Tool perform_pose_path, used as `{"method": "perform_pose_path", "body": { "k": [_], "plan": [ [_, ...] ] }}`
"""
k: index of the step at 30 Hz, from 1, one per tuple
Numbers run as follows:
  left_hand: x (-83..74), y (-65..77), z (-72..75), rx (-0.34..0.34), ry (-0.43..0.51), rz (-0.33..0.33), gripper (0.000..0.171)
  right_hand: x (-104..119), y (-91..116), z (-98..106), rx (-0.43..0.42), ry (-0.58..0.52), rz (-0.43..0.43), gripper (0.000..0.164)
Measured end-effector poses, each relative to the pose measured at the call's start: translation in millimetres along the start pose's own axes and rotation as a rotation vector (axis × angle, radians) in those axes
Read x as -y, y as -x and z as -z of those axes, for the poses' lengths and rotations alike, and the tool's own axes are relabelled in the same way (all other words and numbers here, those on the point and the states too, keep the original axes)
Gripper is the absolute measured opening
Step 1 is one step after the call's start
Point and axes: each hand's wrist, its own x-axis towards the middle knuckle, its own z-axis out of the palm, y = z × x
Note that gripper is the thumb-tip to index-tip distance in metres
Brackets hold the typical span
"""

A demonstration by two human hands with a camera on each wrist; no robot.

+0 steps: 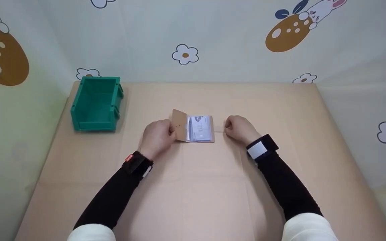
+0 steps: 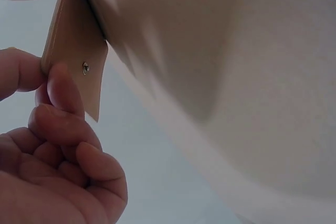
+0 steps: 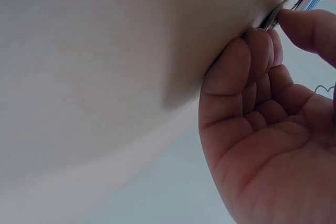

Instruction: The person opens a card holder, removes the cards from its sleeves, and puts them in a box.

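A tan card holder (image 1: 179, 117) lies opened on the table, with a stack of cards in clear sleeves (image 1: 200, 130) facing up. My left hand (image 1: 157, 137) pinches the edge of its raised cover between thumb and finger. The left wrist view shows a metal snap (image 2: 85, 68) on that cover's outer face. On the other side, my right hand (image 1: 241, 129) pinches the end of a thin strap (image 1: 219, 129) that runs out from the holder's right edge. In the right wrist view the strap passes between thumb and curled fingertips, and its tip is hidden.
A green plastic bin (image 1: 95, 126) stands at the table's back left corner. Patterned cloth walls (image 1: 146, 40) rise behind the table (image 1: 193, 190) and on both sides.
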Motion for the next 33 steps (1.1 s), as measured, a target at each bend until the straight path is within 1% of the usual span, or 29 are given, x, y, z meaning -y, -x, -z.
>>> {"method": "perform_pose_path", "body": {
  "k": [8, 11, 21, 29, 33],
  "plan": [
    [3.0, 0.4, -0.9, 0.074, -0.04, 0.036, 0.008, -0.3, 0.6, -0.8, -0.002, 0.013, -0.013, 0.013],
    [3.3, 0.6, -1.7, 0.085, -0.054, 0.031, 0.009, -0.7, 0.3, -1.0, -0.009, 0.011, -0.008, 0.013],
    [8.1, -3.5, -5.8, 0.079, -0.09, -0.023, 0.02, -0.5, 0.2, -0.6, -0.017, 0.018, 0.002, 0.013],
    [6.8, -3.5, -9.0, 0.088, -0.095, -0.049, 0.036, -0.5, 1.5, -0.8, -0.019, 0.014, 0.0, 0.013],
    [6.8, -3.2, -10.3, 0.078, -0.11, -0.066, 0.039, 0.4, 1.4, -1.1, -0.023, 0.026, -0.009, 0.011]
  ]
}}
